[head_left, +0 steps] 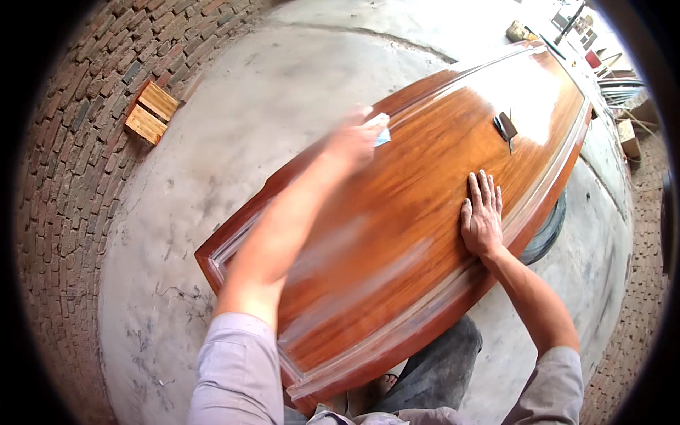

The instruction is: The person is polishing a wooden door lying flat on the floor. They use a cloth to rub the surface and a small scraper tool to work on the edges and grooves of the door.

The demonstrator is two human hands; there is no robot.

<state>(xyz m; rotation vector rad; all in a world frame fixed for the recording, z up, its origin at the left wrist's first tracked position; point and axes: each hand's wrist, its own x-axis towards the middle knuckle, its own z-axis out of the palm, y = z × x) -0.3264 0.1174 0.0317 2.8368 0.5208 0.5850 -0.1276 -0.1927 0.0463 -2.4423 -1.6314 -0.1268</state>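
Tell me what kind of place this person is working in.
Probably an outdoor woodworking yard: a long varnished wooden panel lies over a concrete floor edged with brick paving, wood blocks nearby, and the left hand rubs the panel with a small sheet.

Small tool (pixel 505 128) on panel (pixel 425 212), blocks (pixel 151 112) left.

Concrete floor (pixel 212 177), perhaps brick paving (pixel 64 177).

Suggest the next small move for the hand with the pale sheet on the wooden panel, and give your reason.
Probably draw the left hand and its pale sheet back toward the body along the glossy wooden panel. The hand is blurred near the far left edge, dull streaks run lengthwise nearer the body, and the right hand lies flat, steadying the panel.
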